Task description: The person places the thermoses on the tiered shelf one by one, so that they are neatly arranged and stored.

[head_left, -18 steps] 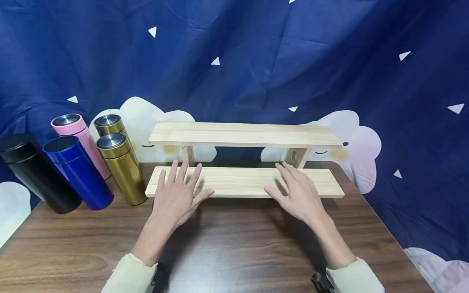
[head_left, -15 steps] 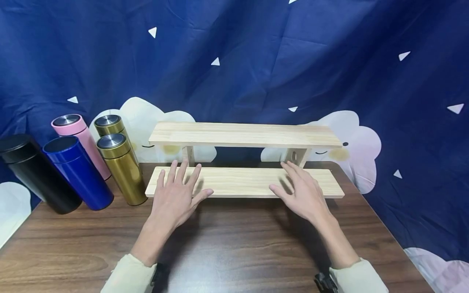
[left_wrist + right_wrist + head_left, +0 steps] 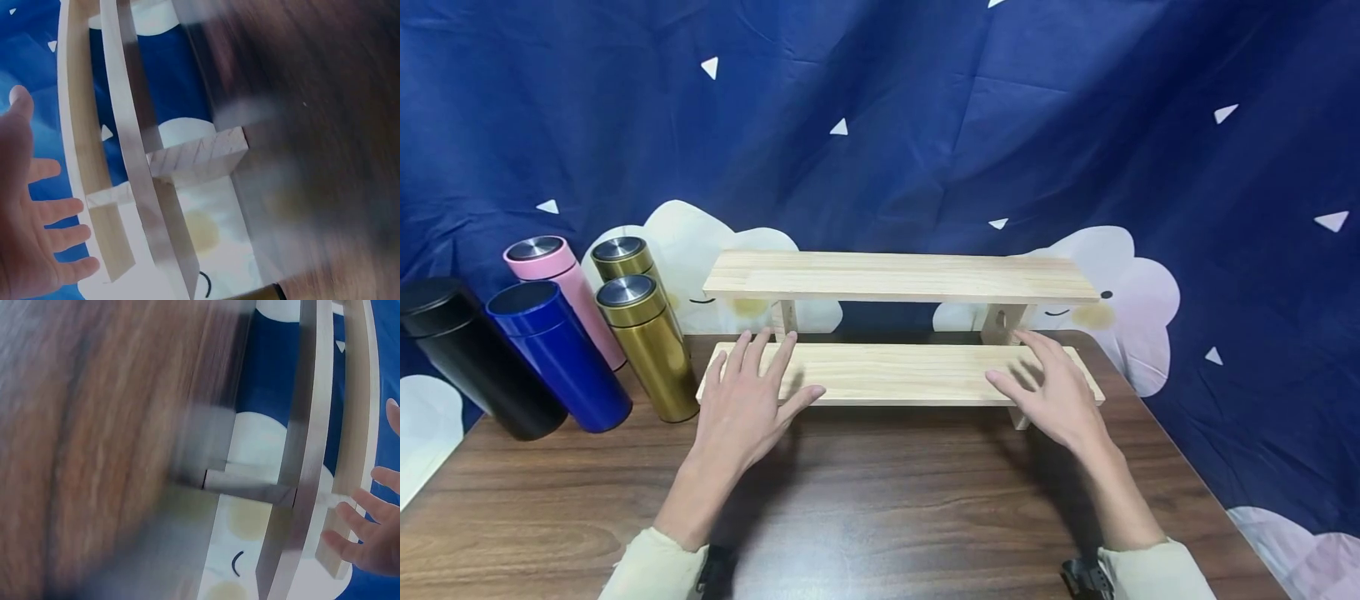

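Observation:
A two-tier wooden shelf stands on the table, with an upper board raised behind a lower board. Over the left part of the lower board my left hand is spread, its fingers straight and holding nothing. My right hand is over the right part, fingers relaxed and thumb apart, also holding nothing. Both wrist views show loose fingers before the boards; whether any touches the wood I cannot tell. A wooden support shows under the lower board in the right wrist view.
Left of the shelf several bottles stand together: a black bottle, a blue bottle, a pink bottle and two gold ones, the front gold bottle nearest the shelf. A dark blue cloud-patterned curtain hangs behind the brown wooden table.
My right hand has moved right along the lower board, uncovering a support below it. My left hand has shifted slightly left. The shelf and bottles stay in place.

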`<control>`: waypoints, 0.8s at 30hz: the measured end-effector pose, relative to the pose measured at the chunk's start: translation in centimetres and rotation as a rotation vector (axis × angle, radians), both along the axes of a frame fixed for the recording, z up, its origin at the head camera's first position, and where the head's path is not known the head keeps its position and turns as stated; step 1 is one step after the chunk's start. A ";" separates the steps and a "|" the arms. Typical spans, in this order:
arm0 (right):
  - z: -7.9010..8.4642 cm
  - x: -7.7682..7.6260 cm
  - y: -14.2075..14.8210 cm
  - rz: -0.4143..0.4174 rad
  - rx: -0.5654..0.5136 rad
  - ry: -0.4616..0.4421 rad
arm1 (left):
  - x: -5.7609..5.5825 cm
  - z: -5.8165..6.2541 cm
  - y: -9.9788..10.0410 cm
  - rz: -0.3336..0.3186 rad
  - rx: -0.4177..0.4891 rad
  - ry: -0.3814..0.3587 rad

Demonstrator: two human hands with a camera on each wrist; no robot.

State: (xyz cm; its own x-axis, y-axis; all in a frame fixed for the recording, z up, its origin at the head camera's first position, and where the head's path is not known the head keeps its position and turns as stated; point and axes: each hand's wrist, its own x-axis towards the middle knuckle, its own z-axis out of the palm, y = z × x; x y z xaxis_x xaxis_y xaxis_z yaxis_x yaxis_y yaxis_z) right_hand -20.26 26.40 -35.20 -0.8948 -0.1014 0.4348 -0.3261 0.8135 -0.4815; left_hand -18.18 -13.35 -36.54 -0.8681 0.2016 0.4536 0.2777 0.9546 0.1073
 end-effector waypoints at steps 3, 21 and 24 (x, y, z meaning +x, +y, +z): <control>0.0 0.0 0.7 -0.014 -0.028 -0.004 | 0.1 0.0 -0.3 0.001 0.030 0.034; -1.0 0.0 4.0 0.036 -0.318 -0.048 | 0.4 -0.8 -2.6 0.012 0.402 0.299; -1.2 -0.2 4.4 0.041 -0.347 -0.045 | 0.4 -0.7 -2.8 0.016 0.450 0.347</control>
